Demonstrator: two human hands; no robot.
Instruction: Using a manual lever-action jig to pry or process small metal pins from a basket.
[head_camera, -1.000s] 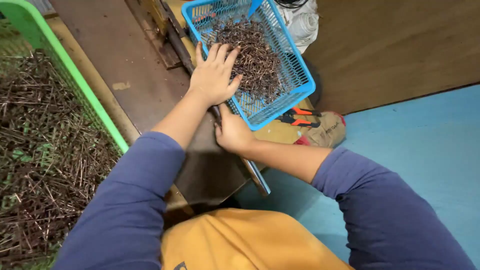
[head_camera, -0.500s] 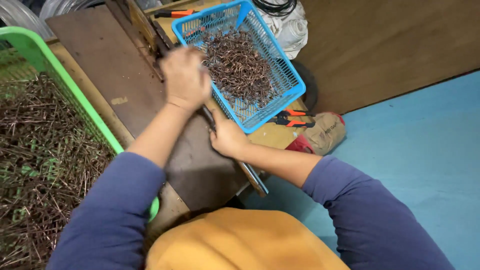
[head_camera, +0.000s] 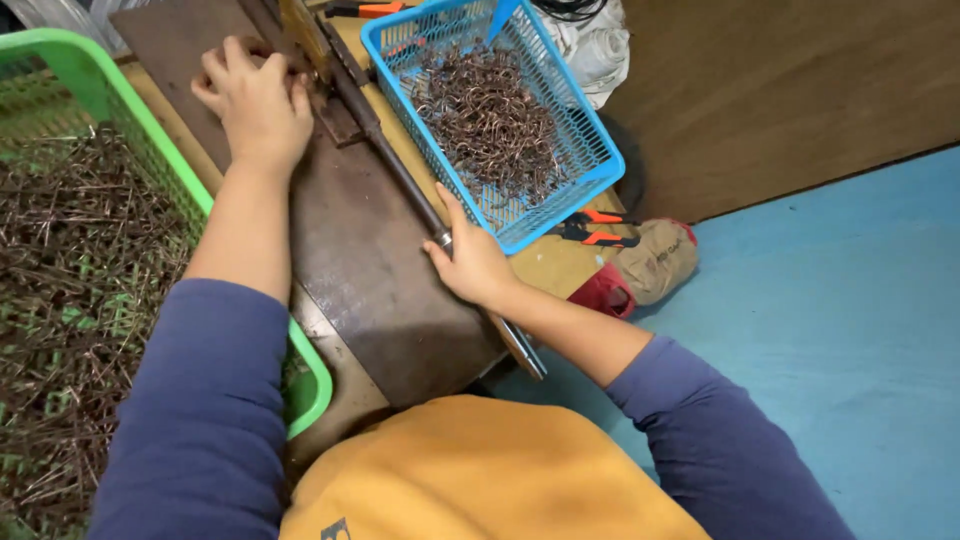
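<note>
My right hand grips the long metal lever bar that runs diagonally across a dark steel plate. My left hand rests curled at the far end of the plate, by the hinge block of the bar; whether it holds anything I cannot tell. A blue plastic basket with a heap of bent brown wire pieces stands just right of the bar. A green basket full of straight brown rods is at my left.
Orange-handled pliers lie on the bench edge below the blue basket. A brown sack and a red item sit beside it. Blue floor at right, wooden wall behind.
My left hand has drawn out of the blue basket and moved left to the far end of the plate. My right hand has stayed on the lever bar.
</note>
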